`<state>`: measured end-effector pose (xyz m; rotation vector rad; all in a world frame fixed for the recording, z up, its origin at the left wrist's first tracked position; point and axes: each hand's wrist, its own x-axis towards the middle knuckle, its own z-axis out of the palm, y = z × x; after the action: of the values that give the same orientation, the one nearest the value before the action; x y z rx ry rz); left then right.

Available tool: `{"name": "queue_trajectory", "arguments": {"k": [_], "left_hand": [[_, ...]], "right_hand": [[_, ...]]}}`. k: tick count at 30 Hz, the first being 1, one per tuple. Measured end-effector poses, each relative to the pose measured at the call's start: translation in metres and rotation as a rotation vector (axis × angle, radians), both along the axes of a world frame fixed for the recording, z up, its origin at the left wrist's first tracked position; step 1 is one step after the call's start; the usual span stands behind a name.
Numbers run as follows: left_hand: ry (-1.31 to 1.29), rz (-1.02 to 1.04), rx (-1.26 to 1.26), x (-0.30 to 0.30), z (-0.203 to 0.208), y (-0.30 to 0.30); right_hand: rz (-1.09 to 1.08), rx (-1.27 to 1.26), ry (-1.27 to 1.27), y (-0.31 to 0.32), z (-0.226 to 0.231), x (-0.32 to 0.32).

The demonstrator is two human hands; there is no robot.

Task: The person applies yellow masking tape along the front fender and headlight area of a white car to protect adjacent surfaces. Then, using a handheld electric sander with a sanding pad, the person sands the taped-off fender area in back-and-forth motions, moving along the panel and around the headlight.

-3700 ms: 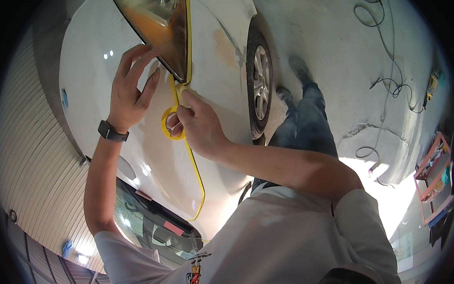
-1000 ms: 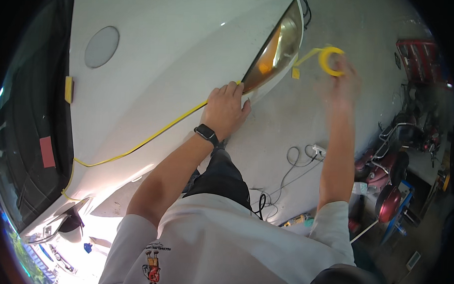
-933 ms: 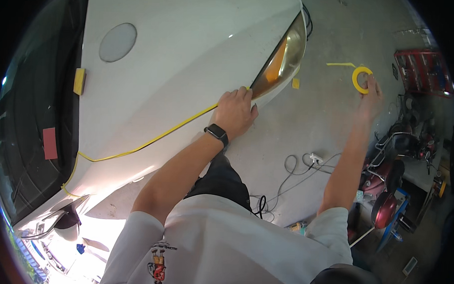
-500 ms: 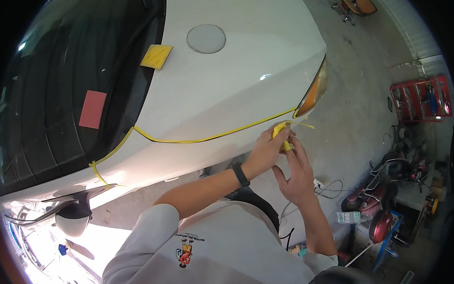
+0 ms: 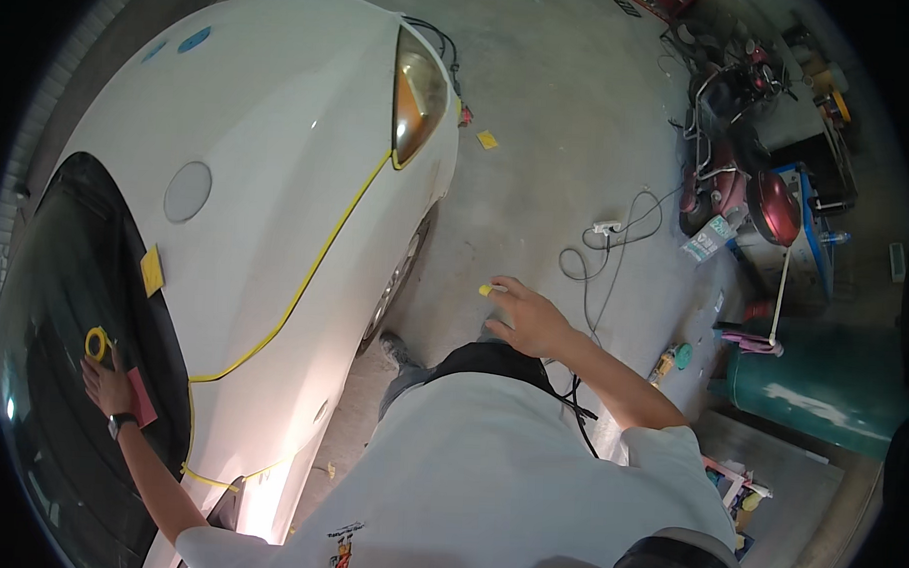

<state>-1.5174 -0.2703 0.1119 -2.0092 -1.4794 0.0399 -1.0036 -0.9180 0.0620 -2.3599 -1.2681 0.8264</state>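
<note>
A white car [image 5: 290, 128] has a line of yellow tape [image 5: 313, 272] running from its headlight [image 5: 419, 94] to the windshield corner. Over the dark windshield [image 5: 70, 261], my left hand [image 5: 108, 387] has its thumb and fingers at the near edge of a roll of yellow tape [image 5: 95, 345]. Beside that hand, a pink sheet [image 5: 141, 398] lies on the glass. Off the car's side, my right hand [image 5: 529, 320] pinches a small piece of yellow tape [image 5: 486, 289] at its fingertips; the rest of the piece is hidden.
A yellow pad [image 5: 152, 271] sits at the hood's rear edge, near a grey disc [image 5: 187, 192]. Cables and a power strip [image 5: 607, 228] lie on the floor [image 5: 539, 157]. Farther right are a red motorbike [image 5: 773, 207] and a green tank [image 5: 811, 382].
My hands have parted. The left went from near the headlight to the windshield, where the tape roll now shows. The loose tape tail by the headlight is gone. My view has turned.
</note>
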Motion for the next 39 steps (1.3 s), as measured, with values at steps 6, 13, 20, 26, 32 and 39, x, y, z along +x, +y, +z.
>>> {"name": "queue_trajectory", "arguments": {"k": [6,13,20,26,32,39], "left_hand": [[-0.151,0.382,0.052,-0.025,-0.014,-0.089],[-0.202,0.536,0.115,0.035,0.022,-0.137],[-0.419,-0.667,0.074,0.266,-0.006,-0.273],[-0.526,-1.012,-1.088,0.493,-0.128,-0.451],[-0.426,-0.732,-1.564,0.681,-0.242,-0.449],[0.237,-0.901,-1.518,0.907,-0.312,-0.381]], "right_hand": [[-0.171,-0.015,0.067,-0.115,-0.036,0.044],[-0.257,-0.094,0.118,-0.208,-0.065,0.12],[-0.182,-0.075,0.234,-0.218,-0.106,0.164],[-0.278,-0.138,0.855,-0.206,-0.168,0.2],[-0.676,-0.312,0.991,-0.217,-0.168,0.3],[-0.755,-0.288,1.03,-0.171,-0.146,0.421]]}}
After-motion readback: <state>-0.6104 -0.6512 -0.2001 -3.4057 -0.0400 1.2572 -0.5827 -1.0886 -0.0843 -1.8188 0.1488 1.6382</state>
